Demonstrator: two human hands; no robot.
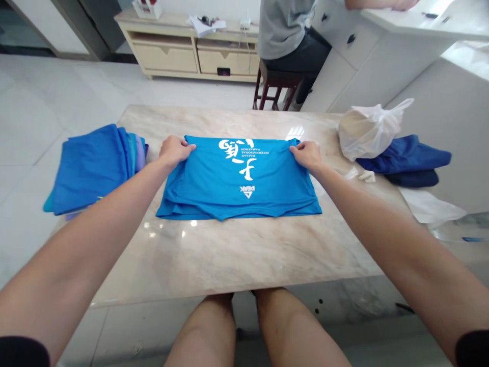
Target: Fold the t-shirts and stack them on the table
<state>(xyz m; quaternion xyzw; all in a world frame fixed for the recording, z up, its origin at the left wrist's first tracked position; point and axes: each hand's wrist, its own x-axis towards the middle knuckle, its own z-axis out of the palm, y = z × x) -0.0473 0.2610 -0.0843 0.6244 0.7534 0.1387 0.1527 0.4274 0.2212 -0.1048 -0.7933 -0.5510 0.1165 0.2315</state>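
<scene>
A blue T-shirt (pixel 214 178) with white lettering lies folded on the marble-topped table (pixel 237 255), its print upside down to me. My left hand (pixel 176 150) pinches the shirt's far left corner between thumb and fingers. At the far right corner, my right hand (pixel 306 154) grips the fabric the same way. The near edge of the shirt spreads wider than the far edge, in several layers. Left of my left hand sits a stack of folded clothes (pixel 89 168), blue on top with teal and purple layers beneath.
On the right lie a white plastic bag (pixel 369 131), dark blue garments (pixel 410 159) and a white sheet (pixel 431 206). Beyond the table, a person (pixel 286 30) sits on a dark wooden stool (pixel 280 79) near a white counter (pixel 424 20). A cream cabinet (pixel 164 56) stands behind.
</scene>
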